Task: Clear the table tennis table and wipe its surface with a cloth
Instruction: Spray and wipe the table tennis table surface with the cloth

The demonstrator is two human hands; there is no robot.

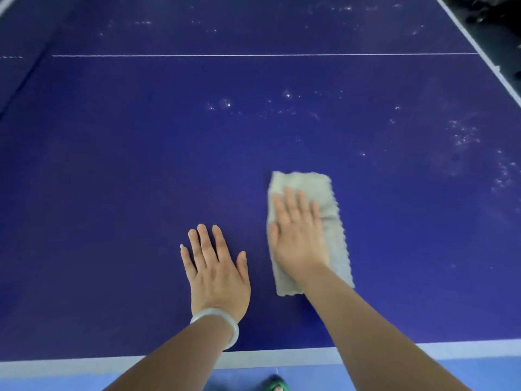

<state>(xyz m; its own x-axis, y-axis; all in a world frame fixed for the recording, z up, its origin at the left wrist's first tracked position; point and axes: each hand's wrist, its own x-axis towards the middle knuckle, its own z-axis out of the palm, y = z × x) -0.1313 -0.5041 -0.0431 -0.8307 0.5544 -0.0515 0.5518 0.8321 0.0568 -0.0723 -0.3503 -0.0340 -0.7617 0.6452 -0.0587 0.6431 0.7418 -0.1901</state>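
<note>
Rests left grip (215,266) flat and released on the table (112,179), near its edge. Presses right grip (298,235), fingers straight, clasping nothing, onto the cloth (324,193) just right. Probably handles soft, light, limp: best pressed flat or pinched at an edge. Runs lengthwise near to far. Shows white specks (462,134) beyond.

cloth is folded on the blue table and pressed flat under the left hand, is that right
Not quite. The cloth is pressed flat under the right hand, not the left. The head view shows the left hand, the one with the bracelet, lying flat on the bare table beside the cloth. The rest holds: the cloth is folded and lies on the blue table.
</note>
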